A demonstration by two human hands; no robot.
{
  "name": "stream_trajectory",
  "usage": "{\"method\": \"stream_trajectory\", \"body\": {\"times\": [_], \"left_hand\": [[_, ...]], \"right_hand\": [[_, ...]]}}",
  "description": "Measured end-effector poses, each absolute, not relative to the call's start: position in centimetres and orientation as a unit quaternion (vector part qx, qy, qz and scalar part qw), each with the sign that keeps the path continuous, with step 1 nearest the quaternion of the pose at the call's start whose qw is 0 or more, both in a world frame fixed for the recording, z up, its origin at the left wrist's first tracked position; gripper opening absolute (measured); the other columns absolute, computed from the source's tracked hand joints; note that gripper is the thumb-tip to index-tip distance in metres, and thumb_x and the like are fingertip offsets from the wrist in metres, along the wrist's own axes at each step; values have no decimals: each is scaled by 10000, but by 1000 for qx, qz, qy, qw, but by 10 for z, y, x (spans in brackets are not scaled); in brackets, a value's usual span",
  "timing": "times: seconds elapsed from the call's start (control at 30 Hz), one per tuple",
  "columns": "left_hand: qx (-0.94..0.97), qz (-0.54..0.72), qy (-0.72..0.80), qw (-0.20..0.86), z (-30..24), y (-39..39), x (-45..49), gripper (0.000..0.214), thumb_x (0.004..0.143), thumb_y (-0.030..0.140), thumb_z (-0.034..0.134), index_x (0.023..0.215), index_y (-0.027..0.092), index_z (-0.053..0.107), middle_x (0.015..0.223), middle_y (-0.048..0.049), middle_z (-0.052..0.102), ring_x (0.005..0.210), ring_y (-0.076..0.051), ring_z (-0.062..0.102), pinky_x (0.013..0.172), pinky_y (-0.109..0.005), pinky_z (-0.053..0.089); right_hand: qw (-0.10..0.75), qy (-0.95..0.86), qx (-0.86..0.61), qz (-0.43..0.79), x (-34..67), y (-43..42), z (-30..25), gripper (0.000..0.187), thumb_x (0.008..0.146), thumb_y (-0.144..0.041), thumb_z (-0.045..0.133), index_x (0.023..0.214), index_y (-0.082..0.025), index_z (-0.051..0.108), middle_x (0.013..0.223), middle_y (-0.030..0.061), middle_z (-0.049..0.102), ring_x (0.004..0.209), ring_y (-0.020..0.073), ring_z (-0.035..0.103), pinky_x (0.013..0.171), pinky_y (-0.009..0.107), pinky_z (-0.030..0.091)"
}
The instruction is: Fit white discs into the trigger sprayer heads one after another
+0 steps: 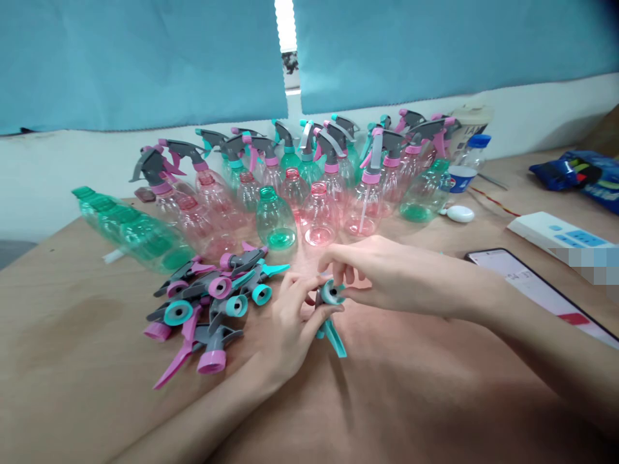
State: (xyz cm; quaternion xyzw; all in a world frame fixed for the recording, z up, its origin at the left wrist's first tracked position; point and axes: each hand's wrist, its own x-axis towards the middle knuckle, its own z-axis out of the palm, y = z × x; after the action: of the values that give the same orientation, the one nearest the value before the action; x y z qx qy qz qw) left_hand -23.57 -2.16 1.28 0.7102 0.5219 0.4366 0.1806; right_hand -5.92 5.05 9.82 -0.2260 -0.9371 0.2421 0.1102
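Note:
My left hand point(290, 322) is closed around a grey spray trigger head point(330, 309) with a teal collar and teal lever, held just above the table. My right hand point(382, 274) pinches the teal collar of the same head from the right. A pile of several loose trigger heads point(213, 299), grey with pink or teal parts, lies directly left of my left hand. Behind my hands stand open pink and green bottles point(275, 222) with no heads.
Several assembled spray bottles point(333, 164) stand in rows at the back. Green bottles in a plastic sleeve point(130, 229) lie at the left. A phone point(536, 283), a white box point(556, 235), a blue packet point(580, 171) and a white cup point(461, 177) sit at the right on the wooden table point(72, 361).

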Motion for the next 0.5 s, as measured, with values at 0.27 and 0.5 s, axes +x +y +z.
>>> {"method": "stream_trajectory", "body": {"times": [0.27,0.5], "left_hand": [[718,426,514,195,14,-22,-236,193,855,211,589,1046,241,596,857,-8,513,766,-157,506,690,-270,456],[708,410,520,247,18,-21,-234,162,857,204,553,1012,236,584,896,-4,535,710,-141,504,634,-254,454]], "right_hand": [[94,-963,-207,145,-59,45,97,141,827,-73,485,909,-186,501,829,19,610,696,148,541,574,246,313],[136,-955,-216,151,-63,42,90,199,817,-96,506,991,-191,485,810,10,623,696,154,567,540,235,312]]}}
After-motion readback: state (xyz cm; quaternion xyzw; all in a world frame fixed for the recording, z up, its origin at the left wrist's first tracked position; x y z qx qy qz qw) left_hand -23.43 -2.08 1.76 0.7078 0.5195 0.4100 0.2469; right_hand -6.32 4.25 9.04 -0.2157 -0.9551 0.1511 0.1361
